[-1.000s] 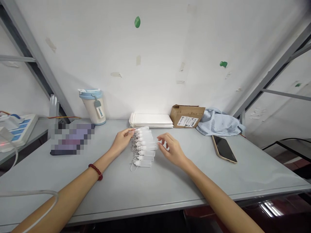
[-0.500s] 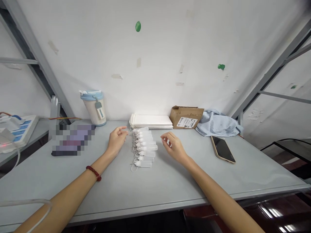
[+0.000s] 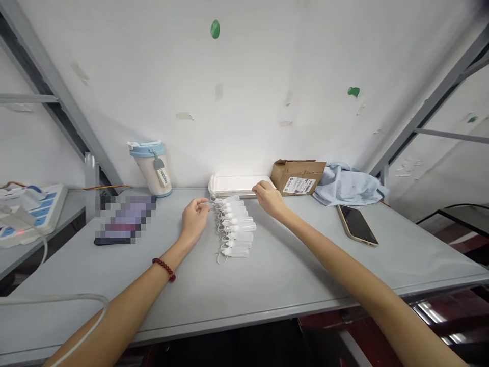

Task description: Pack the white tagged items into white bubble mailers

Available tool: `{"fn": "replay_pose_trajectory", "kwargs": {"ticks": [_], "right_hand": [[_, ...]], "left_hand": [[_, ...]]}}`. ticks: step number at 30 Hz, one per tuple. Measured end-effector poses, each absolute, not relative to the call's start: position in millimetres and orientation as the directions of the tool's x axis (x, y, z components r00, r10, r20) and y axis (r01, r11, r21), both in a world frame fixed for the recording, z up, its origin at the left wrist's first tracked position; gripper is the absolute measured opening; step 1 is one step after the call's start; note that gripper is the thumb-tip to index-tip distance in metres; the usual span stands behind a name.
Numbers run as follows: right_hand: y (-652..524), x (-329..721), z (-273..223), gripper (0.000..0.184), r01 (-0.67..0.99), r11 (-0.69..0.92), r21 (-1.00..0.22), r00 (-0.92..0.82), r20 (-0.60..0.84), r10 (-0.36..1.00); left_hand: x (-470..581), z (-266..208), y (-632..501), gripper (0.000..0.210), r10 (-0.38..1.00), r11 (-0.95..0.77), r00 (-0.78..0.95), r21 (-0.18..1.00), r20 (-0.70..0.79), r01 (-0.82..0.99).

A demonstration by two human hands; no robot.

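Small translucent plastic squeeze bottles (image 3: 239,237) with white tethered caps lie on their sides in a column on the grey table. To their left, my left hand (image 3: 195,219) rests beside the far end of the column. Its fingers are loosely bent and apart, and it holds nothing. My right hand (image 3: 269,198) is past the far right of the bottles, in front of a flat white rectangular stack (image 3: 237,184). The fingertips of that hand are drawn together at the stack's front edge. Whether they pinch anything I cannot make out.
A cream tumbler with a blue lid (image 3: 153,171) and a blurred purple item (image 3: 128,219) are on the left, near a power strip (image 3: 38,216). At the right are a cardboard box (image 3: 300,178), a pale blue cloth (image 3: 347,186) and a phone (image 3: 358,225). A white cable (image 3: 76,297) crosses my left forearm.
My right hand has moved away from me, from beside the bottles to the white stack, its fingertips closing together. My left hand stays beside the bottles. The whole view has shifted slightly.
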State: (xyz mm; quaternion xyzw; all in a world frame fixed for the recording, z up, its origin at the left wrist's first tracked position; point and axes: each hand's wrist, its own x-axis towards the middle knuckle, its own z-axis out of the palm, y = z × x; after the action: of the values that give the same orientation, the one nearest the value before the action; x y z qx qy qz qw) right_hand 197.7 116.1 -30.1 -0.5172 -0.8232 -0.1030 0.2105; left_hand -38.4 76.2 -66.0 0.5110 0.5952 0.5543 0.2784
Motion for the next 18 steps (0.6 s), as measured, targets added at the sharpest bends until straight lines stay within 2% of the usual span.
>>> {"fn": "replay_pose_trajectory", "kwargs": {"ticks": [8,18], "right_hand": [[146.1,181.8,-37.1,0.026,0.895,0.436,0.092,-0.436,0.378,0.816],[162.2,186.0,-38.0,0.028,0.891,0.427,0.157,-0.453,0.384,0.804]], "left_hand": [[-37.9,-64.8,75.3,0.03,0.928,-0.124,-0.307,0.952,0.212,0.281],[-37.4,-66.0,73.6,0.025,0.921,-0.116,-0.339,0.966,0.192,0.232]]}}
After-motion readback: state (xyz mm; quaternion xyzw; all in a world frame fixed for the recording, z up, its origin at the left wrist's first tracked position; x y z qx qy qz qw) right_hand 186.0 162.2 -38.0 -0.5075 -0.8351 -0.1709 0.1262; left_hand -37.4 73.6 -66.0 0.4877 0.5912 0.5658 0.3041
